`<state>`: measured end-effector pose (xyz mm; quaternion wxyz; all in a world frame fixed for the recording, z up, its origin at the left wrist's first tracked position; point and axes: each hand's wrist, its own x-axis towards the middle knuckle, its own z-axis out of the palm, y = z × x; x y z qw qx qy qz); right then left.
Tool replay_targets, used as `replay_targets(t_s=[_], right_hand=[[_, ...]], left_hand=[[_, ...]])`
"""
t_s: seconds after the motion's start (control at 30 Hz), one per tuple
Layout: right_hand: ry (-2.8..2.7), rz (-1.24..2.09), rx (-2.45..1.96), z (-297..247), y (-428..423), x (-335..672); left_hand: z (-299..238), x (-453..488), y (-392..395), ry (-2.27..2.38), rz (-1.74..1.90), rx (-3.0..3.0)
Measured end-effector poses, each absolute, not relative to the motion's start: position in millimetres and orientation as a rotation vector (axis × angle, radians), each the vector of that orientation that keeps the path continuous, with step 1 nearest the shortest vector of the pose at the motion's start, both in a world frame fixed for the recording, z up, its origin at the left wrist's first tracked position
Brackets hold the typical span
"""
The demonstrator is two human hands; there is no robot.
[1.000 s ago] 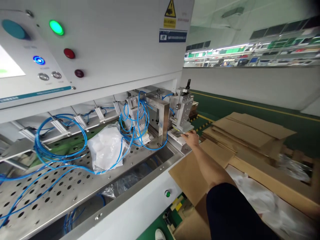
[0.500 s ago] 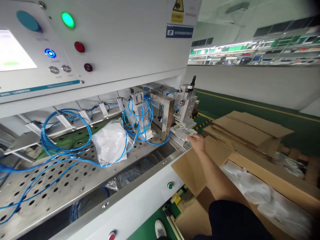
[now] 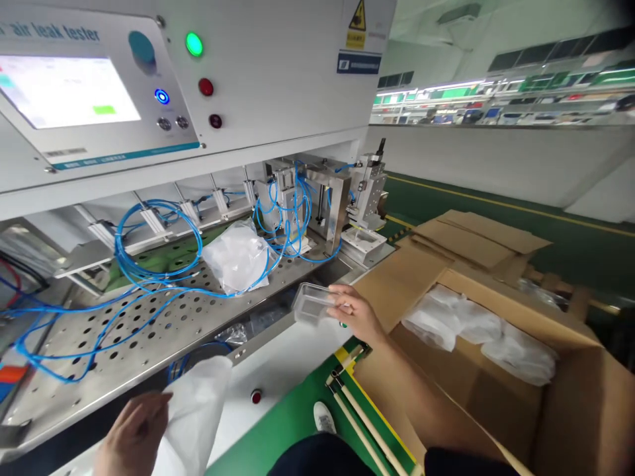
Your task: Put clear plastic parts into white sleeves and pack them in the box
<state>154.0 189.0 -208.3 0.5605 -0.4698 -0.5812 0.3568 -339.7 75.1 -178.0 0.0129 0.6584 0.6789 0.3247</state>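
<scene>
A clear plastic box (image 3: 312, 303), shallow and rectangular, is gripped at its right end by my right hand (image 3: 354, 314), in front of the machine's front edge. At the lower left, my left hand (image 3: 136, 430) pinches a white translucent plastic bag (image 3: 196, 410) that hangs down beside it. A metal fixture (image 3: 364, 246) with a rectangular recess stands beyond my right hand. On the perforated metal plate (image 3: 143, 340) lies another whitish bag (image 3: 235, 258), its contents not clear, next to looped blue tubes.
An open cardboard box (image 3: 520, 416) with several white bagged items (image 3: 461, 317) stands on the right, flattened cardboard (image 3: 476, 238) behind it. The machine panel (image 3: 163, 142) has a lit screen and buttons. Rods (image 3: 362, 423) lie low near my shoe.
My right hand has come back from the metal fixture with the clear plastic box, moving left and nearer. My left hand has come into view with a white bag. The view has shifted left.
</scene>
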Motion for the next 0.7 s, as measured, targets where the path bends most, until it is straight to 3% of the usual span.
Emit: replay_targets(t_s=[0.13,0.23,0.43,0.7], right_hand=[[-1.487,0.803,-1.003,-186.7,145.5,105.5],[-1.606,0.581,-0.97,-175.5,122.4,88.1],[-1.606,0.024,-1.078,-181.2,110.5,83.7],[-1.692,-0.337,-1.022,-197.2,127.6,77.0]], left_hand=[[-161.1,-325.9,118.8,1.856,1.089,2.358],[-154.7,-295.4,142.2,1.635,1.106,2.518],[-169.5,-233.9,170.2,1.527,1.008,2.473],[-189.1,-189.7,193.4,1.556,0.794,2.273]])
